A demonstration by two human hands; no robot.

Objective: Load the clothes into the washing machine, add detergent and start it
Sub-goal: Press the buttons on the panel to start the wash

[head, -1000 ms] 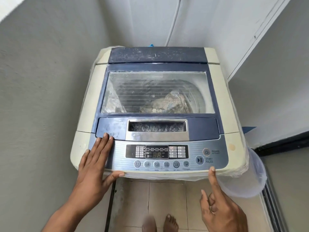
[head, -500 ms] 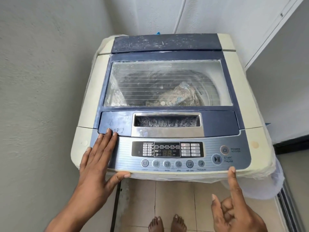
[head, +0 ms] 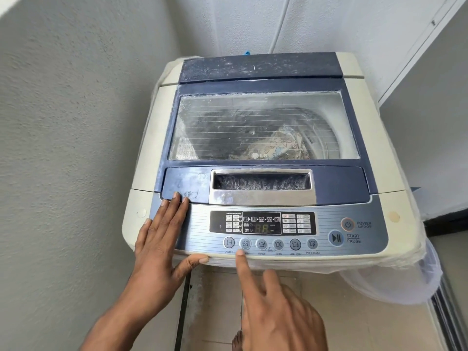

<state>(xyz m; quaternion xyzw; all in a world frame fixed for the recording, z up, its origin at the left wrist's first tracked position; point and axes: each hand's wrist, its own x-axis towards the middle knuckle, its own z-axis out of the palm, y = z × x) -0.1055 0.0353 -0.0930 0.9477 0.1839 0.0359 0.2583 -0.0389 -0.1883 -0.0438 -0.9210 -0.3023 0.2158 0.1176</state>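
While left hand (head: 162, 245) rests flat on washing machine (head: 141, 158), right hand (head: 276, 312) points.

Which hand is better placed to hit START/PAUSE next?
Right. The right hand is free, its index finger extended at the button row, nearer the START/PAUSE button. The left hand lies flat on the control panel's far-left edge.

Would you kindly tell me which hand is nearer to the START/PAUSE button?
Right. The right hand points at the panel's front edge, left of the START/PAUSE button. The left hand lies flat on the panel's far left end.
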